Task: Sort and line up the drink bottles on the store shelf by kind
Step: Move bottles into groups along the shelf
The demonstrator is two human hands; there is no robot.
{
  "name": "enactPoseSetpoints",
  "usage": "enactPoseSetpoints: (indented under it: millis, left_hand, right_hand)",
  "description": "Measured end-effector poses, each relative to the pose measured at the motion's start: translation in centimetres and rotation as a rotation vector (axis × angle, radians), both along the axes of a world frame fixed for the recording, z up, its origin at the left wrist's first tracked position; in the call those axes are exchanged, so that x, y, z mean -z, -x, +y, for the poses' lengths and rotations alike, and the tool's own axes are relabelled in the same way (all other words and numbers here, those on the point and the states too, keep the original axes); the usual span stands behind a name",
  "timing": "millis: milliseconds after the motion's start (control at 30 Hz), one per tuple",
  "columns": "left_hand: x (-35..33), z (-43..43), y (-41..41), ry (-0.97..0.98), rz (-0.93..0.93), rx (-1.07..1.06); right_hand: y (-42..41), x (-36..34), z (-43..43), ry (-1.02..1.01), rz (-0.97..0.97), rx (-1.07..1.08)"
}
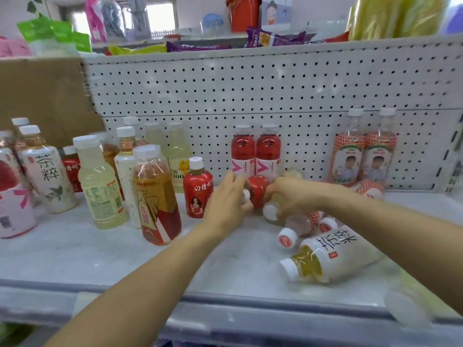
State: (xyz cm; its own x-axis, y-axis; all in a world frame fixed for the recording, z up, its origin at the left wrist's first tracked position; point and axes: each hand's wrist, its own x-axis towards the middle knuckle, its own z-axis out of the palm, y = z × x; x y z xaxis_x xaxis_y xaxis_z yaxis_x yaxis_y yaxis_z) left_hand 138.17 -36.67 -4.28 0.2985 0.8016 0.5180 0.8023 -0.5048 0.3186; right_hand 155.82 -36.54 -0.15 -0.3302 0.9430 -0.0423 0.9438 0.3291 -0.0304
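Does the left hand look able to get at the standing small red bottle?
Probably yes: the left hand is just beside the standing small red bottle, with only bare shelf between them.
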Motion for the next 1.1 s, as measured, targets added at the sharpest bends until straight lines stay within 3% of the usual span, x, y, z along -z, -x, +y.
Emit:
enactPoseSetpoints:
  millis: [100,200,300,433,633,700,867,1100]
  left_hand:
    - [-3.1,0.3,0.4,-0.040,-0.017,-0.018]
    - [-5.7,1.2,0.3,0.006,0.169,-0.028]
    - [-6.6,2.5,0.2,0.049,0.303,-0.031]
    - [-6.0,3.2,-0.1,0.131,0.160,0.018]
    - [-4.4,3.4,0.0,0.231,-0.130,0.099]
    - [-4.2,3.4,0.0,0.239,-0.164,0.116]
    - [-4.3,4.2,0.2,0.281,-0.201,0.154]
    - [-3.4,4.4,0.0,0.325,-0.310,0.215]
  right_hand:
    - [1.0,0.4,0.4,-0.029,-0.229,-0.099]
    - [2.1,1.1,0.7,-0.127,-0.441,-0.205]
    - [2.1,0.9,0.8,-0.176,-0.477,-0.254]
    - [0.0,-1.1,0.4,-0.213,-0.260,-0.208]
    - [-4.1,-4.7,1.5,-0.297,0.445,-0.010]
    - [-4.8,-5.6,2.7,-0.353,0.592,0.081]
    - [-5.1,-6.8,5.4,-0.337,0.780,0.273]
    - [-4.8,-6.3,7.1,-0.318,0.874,0.570]
